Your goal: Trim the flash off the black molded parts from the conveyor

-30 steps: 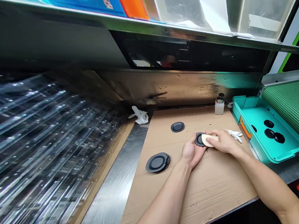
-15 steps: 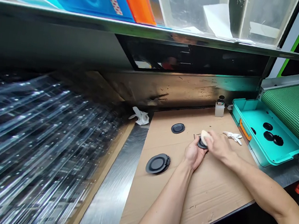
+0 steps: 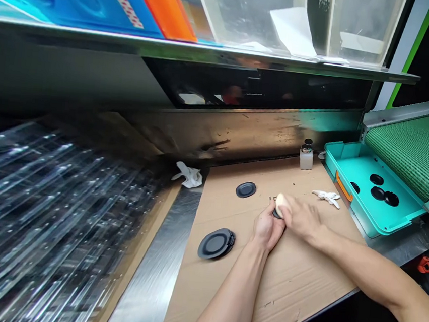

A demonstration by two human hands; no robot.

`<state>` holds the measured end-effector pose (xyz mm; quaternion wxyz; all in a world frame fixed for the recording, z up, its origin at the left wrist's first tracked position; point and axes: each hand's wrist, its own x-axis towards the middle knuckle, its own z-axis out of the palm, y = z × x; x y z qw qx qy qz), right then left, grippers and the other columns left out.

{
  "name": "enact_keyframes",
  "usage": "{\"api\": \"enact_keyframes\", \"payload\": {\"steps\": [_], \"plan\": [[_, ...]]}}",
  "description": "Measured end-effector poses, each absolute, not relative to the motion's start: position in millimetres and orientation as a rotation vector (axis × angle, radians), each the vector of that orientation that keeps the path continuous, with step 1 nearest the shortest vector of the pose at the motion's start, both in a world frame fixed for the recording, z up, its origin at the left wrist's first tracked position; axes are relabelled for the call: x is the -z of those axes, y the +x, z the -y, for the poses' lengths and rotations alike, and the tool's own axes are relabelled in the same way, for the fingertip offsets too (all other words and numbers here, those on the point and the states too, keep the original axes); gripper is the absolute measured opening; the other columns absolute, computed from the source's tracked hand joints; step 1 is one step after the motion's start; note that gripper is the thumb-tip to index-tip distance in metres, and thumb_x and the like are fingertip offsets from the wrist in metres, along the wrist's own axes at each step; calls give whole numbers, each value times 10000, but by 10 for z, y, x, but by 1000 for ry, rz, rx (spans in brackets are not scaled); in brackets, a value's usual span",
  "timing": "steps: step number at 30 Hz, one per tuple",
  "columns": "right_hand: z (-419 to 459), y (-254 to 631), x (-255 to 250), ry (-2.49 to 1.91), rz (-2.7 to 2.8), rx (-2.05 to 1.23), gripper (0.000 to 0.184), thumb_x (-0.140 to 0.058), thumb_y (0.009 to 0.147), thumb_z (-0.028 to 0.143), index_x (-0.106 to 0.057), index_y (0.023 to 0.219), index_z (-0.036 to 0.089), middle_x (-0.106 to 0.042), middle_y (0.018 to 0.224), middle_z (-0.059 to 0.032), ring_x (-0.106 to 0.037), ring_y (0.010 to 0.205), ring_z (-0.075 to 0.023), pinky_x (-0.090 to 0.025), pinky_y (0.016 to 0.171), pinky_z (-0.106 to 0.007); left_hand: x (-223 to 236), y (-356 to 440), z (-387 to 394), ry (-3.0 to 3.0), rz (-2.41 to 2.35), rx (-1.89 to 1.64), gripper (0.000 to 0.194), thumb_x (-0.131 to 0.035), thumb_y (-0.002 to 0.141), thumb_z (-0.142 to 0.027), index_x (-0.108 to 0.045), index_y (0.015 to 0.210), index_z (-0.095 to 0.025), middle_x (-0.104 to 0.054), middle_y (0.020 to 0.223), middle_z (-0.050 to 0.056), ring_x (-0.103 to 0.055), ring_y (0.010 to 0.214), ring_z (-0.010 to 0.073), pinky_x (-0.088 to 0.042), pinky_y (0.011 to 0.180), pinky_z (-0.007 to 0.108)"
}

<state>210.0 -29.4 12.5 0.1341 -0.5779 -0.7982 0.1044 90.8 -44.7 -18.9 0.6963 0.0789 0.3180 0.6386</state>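
Observation:
My left hand point(image 3: 266, 229) grips a small black round disc point(image 3: 276, 213) over the cardboard sheet point(image 3: 294, 275); only the disc's edge shows. My right hand point(image 3: 300, 219) lies on top of it, fingers closed on a cream-coloured pad point(image 3: 279, 203) pressed against the disc. A small black disc point(image 3: 245, 190) lies on the cardboard behind the hands. A stack of larger black discs point(image 3: 216, 243) sits to the left of my left wrist.
A teal tray point(image 3: 362, 198) at the right holds several black discs, beside a green conveyor belt point(image 3: 413, 150) carrying one more. A small white bottle point(image 3: 306, 156), a white rag point(image 3: 327, 196) and another rag point(image 3: 187, 176) lie nearby. Clear plastic trays point(image 3: 42, 215) fill the left.
My right hand has slid the cream pad leftward across the disc, now covering it almost fully. The view has shifted slightly, and both hands stay over the cardboard.

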Motion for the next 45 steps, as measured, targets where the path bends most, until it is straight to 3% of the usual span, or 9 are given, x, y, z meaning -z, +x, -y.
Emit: {"api": "enact_keyframes", "payload": {"steps": [9,15,20,22,25,29,33,38,45], "plan": [[237,2158,-81,-1659,2269,-365,495,-416,1043,519,-517,1492,335,-770,1125,-96,-718,1000,-290,-496,846,-366,174,915,480,176,-747,-1435,401,-354,1084,-271,-704,1183,-100,-770,1119,153,-737,1067,220,-589,1010,388],[19,2384,-25,-1704,2051,-405,446,-380,1063,488,-570,1410,282,-766,1140,-80,-706,1029,-265,-477,835,-334,157,821,487,174,-757,-1444,439,-332,1079,-357,-689,1036,-104,-731,1188,198,-714,1138,297,-636,856,420],[89,2350,-85,-1545,2260,-264,459,-313,1086,442,-725,1050,244,-744,1091,-95,-657,1034,-247,-455,863,-338,85,716,523,111,-635,-1436,425,-314,1018,-263,-698,1078,-93,-726,1149,215,-689,1172,356,-632,861,535],[74,2398,-138,-1542,2253,-64,398,-356,1068,365,-726,1041,222,-721,1126,-128,-607,1116,-276,-443,911,-372,36,684,536,87,-614,-1417,397,-345,1002,-219,-690,1129,-70,-720,1163,221,-687,1181,346,-641,864,493],[-27,2566,-197,-1734,2208,162,285,-506,985,293,-725,1116,167,-689,1187,-204,-559,1173,-363,-433,936,-465,-37,655,548,34,-571,-1395,401,-371,1052,-283,-664,1197,-52,-707,1192,229,-691,1186,315,-655,864,398],[-175,2747,-205,-2008,2255,108,323,-520,996,312,-750,1058,93,-705,1106,-265,-622,1086,-392,-446,904,-493,-81,644,551,-18,-518,-1373,542,-350,1077,-478,-638,1255,-54,-718,1147,214,-753,1025,247,-662,729,258],[-184,2711,-208,-1867,2294,11,363,-457,1046,353,-741,1067,129,-721,1125,-219,-659,1066,-325,-450,866,-386,-57,652,538,-33,-558,-1349,635,-311,1064,-551,-627,1287,-47,-734,1096,221,-768,824,190,-637,616,204],[-121,2598,-196,-1656,2258,-99,339,-400,1073,364,-695,1158,218,-745,1127,-110,-677,997,-246,-415,786,-312,-40,659,532,2,-592,-1319,681,-281,1059,-569,-619,1326,-41,-753,1038,215,-756,740,177,-626,584,206],[-58,2472,-181,-1346,2202,-383,262,-446,1047,348,-651,978,201,-727,946,-47,-630,836,-176,-387,741,-265,18,730,555,213,-684,-1221,626,-296,1068,-529,-691,1173,-55,-746,852,167,-713,640,187,-617,551,264]]}}
